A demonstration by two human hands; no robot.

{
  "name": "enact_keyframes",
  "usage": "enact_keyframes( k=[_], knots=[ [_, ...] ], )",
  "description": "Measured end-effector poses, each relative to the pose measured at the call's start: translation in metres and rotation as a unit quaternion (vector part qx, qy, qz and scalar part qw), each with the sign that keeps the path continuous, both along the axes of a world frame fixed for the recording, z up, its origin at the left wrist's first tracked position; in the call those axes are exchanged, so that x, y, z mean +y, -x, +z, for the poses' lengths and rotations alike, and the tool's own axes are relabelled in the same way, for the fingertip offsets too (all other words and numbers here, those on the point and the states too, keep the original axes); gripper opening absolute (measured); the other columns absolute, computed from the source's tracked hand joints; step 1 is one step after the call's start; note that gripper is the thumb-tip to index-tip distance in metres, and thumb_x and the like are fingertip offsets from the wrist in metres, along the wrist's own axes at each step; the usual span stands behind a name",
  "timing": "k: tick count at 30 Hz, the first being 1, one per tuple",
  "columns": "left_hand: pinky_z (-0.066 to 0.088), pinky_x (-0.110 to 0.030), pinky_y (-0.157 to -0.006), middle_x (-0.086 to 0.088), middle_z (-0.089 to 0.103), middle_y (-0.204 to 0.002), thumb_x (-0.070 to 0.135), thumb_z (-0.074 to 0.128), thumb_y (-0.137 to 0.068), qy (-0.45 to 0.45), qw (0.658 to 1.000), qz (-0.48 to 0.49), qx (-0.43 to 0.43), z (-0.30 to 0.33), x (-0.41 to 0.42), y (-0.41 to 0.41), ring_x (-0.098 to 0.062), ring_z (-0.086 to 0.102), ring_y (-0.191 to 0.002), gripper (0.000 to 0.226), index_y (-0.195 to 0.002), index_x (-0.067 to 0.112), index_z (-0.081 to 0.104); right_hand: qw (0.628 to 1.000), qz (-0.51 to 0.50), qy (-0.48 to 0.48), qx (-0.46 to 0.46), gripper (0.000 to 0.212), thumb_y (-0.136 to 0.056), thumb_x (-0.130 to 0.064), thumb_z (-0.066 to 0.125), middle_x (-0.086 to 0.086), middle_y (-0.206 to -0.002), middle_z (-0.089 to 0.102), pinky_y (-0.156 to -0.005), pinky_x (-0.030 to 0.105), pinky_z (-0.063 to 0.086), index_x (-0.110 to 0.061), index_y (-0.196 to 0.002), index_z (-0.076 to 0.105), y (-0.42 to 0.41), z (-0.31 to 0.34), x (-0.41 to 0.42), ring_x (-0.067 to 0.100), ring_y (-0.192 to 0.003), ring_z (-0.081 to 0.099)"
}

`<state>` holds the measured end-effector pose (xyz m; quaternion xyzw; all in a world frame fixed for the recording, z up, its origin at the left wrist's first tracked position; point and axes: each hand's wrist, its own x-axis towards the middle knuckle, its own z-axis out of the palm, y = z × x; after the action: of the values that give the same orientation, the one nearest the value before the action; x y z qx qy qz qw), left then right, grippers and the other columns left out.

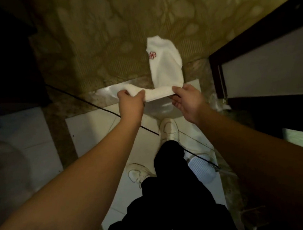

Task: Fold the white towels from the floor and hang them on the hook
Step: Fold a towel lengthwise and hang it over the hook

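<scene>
A white towel (164,64) with a small red flower mark is held out in front of me above the floor. My left hand (130,103) grips its near edge on the left, fingers curled over the cloth. My right hand (187,100) pinches the same edge on the right. The rest of the towel swings away from me over the patterned carpet. No hook is in view.
Patterned olive carpet (103,36) lies ahead, white tiles (93,131) under my feet. A dark-framed glass door (263,64) stands at the right. A thin black cable (99,108) crosses the tiles. A pale blue slipper (201,167) lies by my right leg.
</scene>
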<state>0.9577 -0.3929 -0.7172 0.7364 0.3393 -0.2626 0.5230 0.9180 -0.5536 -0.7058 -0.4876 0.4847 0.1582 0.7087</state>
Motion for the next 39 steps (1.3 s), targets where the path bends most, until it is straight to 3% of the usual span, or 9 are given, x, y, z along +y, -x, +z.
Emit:
enact_keyframes(
  k=[5,8,11,17,22,25,28,32,39],
  knots=[
    [0.057,-0.039,-0.091,-0.005,0.050,-0.146,0.023,0.063,-0.095,0.003,0.986,-0.094,-0.137,0.124,0.027,-0.009,-0.024,0.062,-0.115,0.071,-0.157,0.027,0.028,0.999,0.018,0.017,-0.043,0.003,-0.101,-0.010,0.057,0.008,-0.086,0.059,-0.059,0.021,0.050,-0.013,-0.102,0.059,-0.023,0.107,0.020,0.009,-0.067,0.055],
    [0.055,-0.027,-0.080,0.000,0.065,-0.124,0.027,0.057,-0.099,0.034,0.976,-0.147,-0.157,0.185,0.049,-0.007,-0.021,0.066,-0.103,0.033,-0.132,0.033,0.062,0.997,0.035,0.025,-0.067,0.004,-0.101,-0.010,0.057,0.006,-0.083,0.061,-0.061,0.023,0.050,-0.013,-0.099,0.060,-0.025,0.166,0.033,0.009,-0.067,0.056],
    [0.055,-0.021,-0.073,0.010,0.067,-0.107,0.038,0.065,-0.094,0.037,0.962,-0.212,-0.170,0.243,0.075,0.005,-0.010,0.065,-0.096,0.015,-0.109,0.041,0.064,0.994,0.041,0.014,-0.096,0.005,-0.102,-0.009,0.056,0.004,-0.081,0.068,-0.060,0.021,0.053,-0.010,-0.102,0.061,-0.022,0.226,0.047,0.008,-0.066,0.063],
    [0.034,-0.021,-0.057,0.006,0.051,-0.093,0.027,0.067,-0.094,-0.188,0.854,-0.362,-0.322,0.347,0.129,0.045,-0.019,0.057,-0.087,0.020,-0.112,0.020,0.063,0.985,0.063,-0.015,-0.157,0.007,-0.102,-0.011,0.056,-0.003,-0.064,0.070,-0.054,0.018,0.051,-0.009,-0.099,0.062,0.003,0.346,0.091,0.003,-0.057,0.066],
    [0.041,-0.040,-0.090,-0.003,0.046,-0.118,0.041,0.063,-0.094,-0.264,0.828,-0.282,-0.407,0.433,0.170,0.092,-0.025,0.037,-0.113,0.028,-0.094,0.014,0.074,0.978,0.080,-0.028,-0.191,0.007,-0.101,-0.015,0.060,-0.003,-0.066,0.069,-0.054,0.018,0.052,-0.008,-0.102,0.062,0.042,0.425,0.133,0.002,-0.059,0.067],
    [0.033,-0.040,-0.102,-0.001,0.055,-0.125,0.035,0.064,-0.095,-0.225,0.837,-0.273,-0.417,0.483,0.188,0.123,-0.020,0.040,-0.118,0.023,-0.093,0.016,0.076,0.978,0.079,-0.034,-0.191,0.007,-0.101,-0.018,0.061,-0.005,-0.066,0.068,-0.057,0.019,0.051,-0.013,-0.096,0.063,0.071,0.462,0.152,0.000,-0.058,0.066],
    [0.051,-0.037,-0.079,0.008,0.067,-0.086,0.033,0.060,-0.098,-0.091,0.899,-0.210,-0.373,0.530,0.199,0.161,-0.004,0.060,-0.082,0.017,-0.086,0.029,0.072,0.976,0.082,-0.045,-0.196,0.006,-0.099,-0.020,0.065,-0.009,-0.063,0.069,-0.056,0.021,0.049,-0.017,-0.094,0.064,0.104,0.496,0.166,-0.001,-0.056,0.065],
    [0.056,-0.026,-0.068,0.014,0.073,-0.087,0.044,0.056,-0.099,0.016,0.919,-0.160,-0.359,0.580,0.209,0.223,-0.004,0.069,-0.079,0.021,-0.088,0.046,0.074,0.969,0.100,-0.046,-0.220,0.005,-0.096,-0.022,0.069,-0.009,-0.066,0.072,-0.053,0.022,0.049,-0.017,-0.098,0.066,0.154,0.537,0.182,0.001,-0.058,0.067],
    [0.058,-0.028,-0.067,-0.007,0.075,-0.092,0.042,0.059,-0.096,0.163,0.912,-0.083,-0.367,0.639,0.207,0.354,-0.022,0.073,-0.081,0.034,-0.106,0.012,0.070,0.933,0.188,-0.054,-0.301,0.008,-0.101,-0.024,0.060,-0.004,-0.084,0.077,-0.065,0.029,0.048,-0.018,-0.101,0.066,0.264,0.594,0.198,0.006,-0.072,0.071]
  ],
)
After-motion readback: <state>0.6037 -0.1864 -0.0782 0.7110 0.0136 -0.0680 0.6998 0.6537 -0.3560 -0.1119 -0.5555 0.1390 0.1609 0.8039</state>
